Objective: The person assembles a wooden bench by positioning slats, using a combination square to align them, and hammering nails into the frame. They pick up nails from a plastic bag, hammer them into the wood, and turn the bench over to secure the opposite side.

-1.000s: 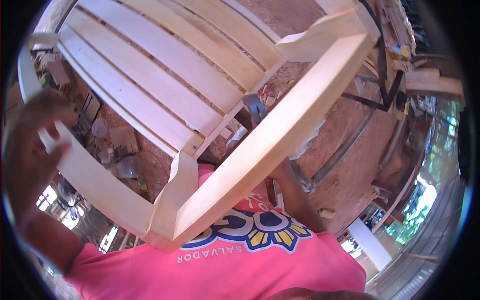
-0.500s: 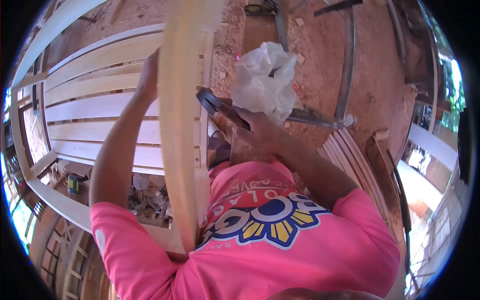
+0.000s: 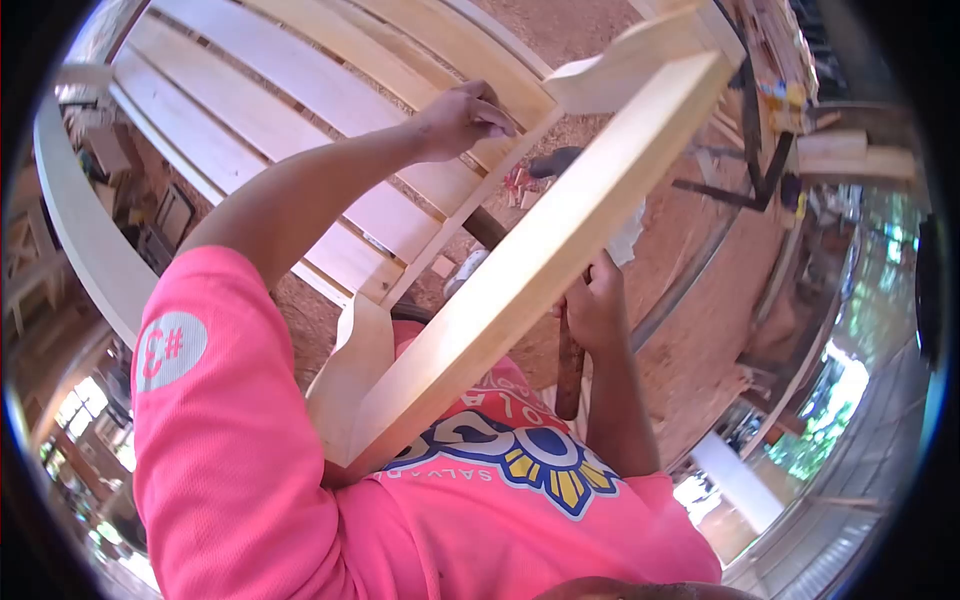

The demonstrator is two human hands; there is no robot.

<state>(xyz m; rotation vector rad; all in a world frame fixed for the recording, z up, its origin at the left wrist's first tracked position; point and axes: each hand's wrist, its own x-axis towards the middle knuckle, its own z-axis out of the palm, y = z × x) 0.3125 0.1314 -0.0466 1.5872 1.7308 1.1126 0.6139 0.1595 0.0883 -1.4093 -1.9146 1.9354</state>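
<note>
Above the pale wooden slats (image 3: 290, 105), my left hand (image 3: 465, 122) has its fingers curled together; anything between them is too small to make out. A long pale wooden bar (image 3: 540, 265) of the frame crosses diagonally in front of my chest, with curved end pieces (image 3: 355, 345) joined to it. On the far side of this bar, my right hand (image 3: 597, 305) is closed around the brown handle of a hammer (image 3: 570, 375). The handle points down toward my shirt, and the hammer's head is hidden.
A crumpled plastic bag (image 3: 627, 238) shows partly behind the bar. Dark metal bars (image 3: 685, 275) lie on the brown ground at the right. Wood pieces (image 3: 855, 155) are stacked at the upper right. A curved pale frame member (image 3: 85, 225) rises at the left.
My view has turned, and the bar now slants to the right. My left hand has come from behind the bar to above the slats. The hammer's head has gone out of sight.
</note>
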